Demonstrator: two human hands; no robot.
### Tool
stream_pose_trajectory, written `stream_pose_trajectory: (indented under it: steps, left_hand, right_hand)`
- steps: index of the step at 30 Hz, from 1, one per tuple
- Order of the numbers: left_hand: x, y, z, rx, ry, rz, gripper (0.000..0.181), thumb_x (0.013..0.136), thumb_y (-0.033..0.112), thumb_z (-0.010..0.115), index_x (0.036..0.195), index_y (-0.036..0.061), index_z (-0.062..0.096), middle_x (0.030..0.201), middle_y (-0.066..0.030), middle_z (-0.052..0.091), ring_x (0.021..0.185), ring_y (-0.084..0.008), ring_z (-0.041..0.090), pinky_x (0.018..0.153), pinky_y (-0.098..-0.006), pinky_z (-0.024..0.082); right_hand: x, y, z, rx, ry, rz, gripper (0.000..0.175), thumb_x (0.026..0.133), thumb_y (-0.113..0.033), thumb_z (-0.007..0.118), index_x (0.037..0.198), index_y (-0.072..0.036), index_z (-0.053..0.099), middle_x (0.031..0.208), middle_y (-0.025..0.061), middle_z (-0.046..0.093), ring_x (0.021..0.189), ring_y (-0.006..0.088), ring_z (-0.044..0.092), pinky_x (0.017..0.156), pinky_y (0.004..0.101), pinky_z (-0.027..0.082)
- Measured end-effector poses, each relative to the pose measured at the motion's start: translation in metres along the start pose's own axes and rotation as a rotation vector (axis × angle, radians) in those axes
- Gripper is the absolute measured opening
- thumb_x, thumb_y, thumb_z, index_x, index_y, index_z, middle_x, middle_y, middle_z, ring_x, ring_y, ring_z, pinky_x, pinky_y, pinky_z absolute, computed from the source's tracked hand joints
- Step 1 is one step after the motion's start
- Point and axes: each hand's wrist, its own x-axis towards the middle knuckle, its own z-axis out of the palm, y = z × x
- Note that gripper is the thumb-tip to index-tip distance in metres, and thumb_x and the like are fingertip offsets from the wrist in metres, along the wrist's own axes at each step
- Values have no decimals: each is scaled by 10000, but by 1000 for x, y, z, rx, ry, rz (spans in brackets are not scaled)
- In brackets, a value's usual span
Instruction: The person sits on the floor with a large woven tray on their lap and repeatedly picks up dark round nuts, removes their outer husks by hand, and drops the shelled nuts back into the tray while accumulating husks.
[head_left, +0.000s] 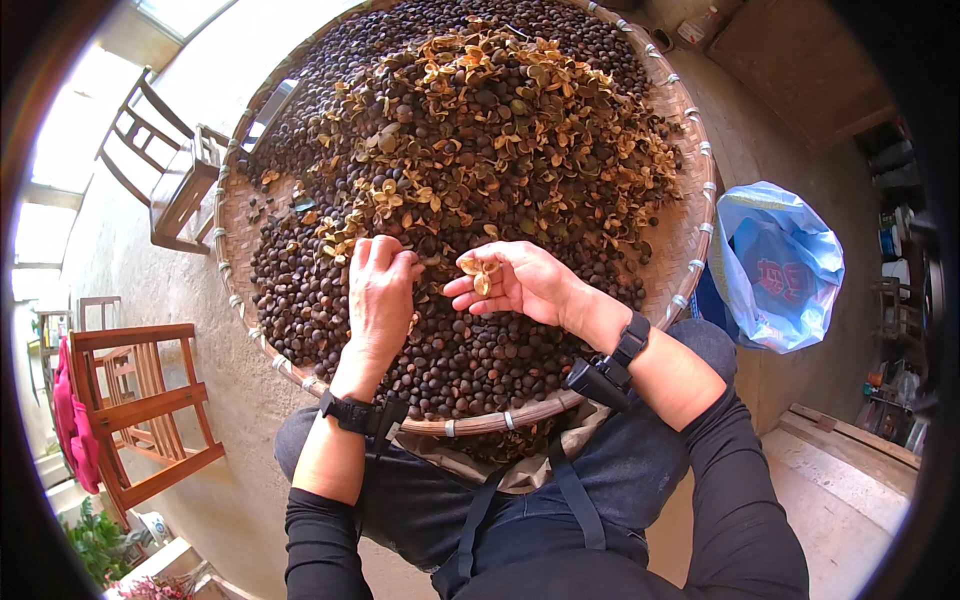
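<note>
A large round woven bamboo tray (694, 150) lies before me, its near rim above my lap. Dark round seeds or nuts (480, 367) cover its near part. Behind them rises a heap of dark nuts mixed with tan, split-open husks (525, 135). My right hand (517, 281) is palm up with an opened tan husk (481, 274) resting on its fingers. To its left, my left hand (382, 289) hangs over the near edge of the heap, back upward, fingers bent together; whether its fingertips pinch anything cannot be told.
A blue plastic bag (780, 277) stands right of the tray. Wooden chairs (176, 180) are at the left, one with a pink garment (71, 420). A pale flat object (271, 112) lies at the tray's upper left. Wooden boards (855, 442) edge the lower right.
</note>
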Motion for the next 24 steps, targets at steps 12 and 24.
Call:
stream_pose_trajectory:
  steps: [12,24]
  left_hand:
    - [9,14,-5,-821,-177,-490,135,982,81,634,1033,-10,719,817,-57,705,643,-119,628,609,-228,498]
    - [1,7,14,-127,-108,5,94,745,-30,669,820,15,639,945,-98,596,978,-310,546,823,-403,492]
  right_hand:
    - [-8,0,8,-58,138,-117,219,903,-229,720,1019,-63,635,868,53,685,732,151,702,637,334,620]
    - [12,21,4,-1687,350,-714,97,876,-132,643,819,-56,657,764,162,688,763,357,698,687,457,569]
